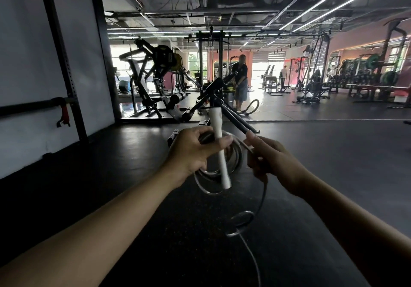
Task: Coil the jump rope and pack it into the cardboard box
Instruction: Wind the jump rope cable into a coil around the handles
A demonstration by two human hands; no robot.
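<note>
My left hand (pixel 195 151) grips the white handle (pixel 219 146) of the jump rope, held nearly upright, together with several loops of clear rope (pixel 235 160) coiled behind it. My right hand (pixel 271 160) is closed on the rope just right of the coil. From under that hand the loose rope (pixel 251 222) hangs down, makes a small loop and trails off the bottom edge. No cardboard box is in view.
Dark rubber gym floor (pixel 133 153) lies below. A black exercise machine (pixel 213 99) stands straight ahead, a plate-loaded machine (pixel 155 79) to its left. A white wall with a black rack post (pixel 64 64) runs along the left. A person (pixel 241 82) stands far behind.
</note>
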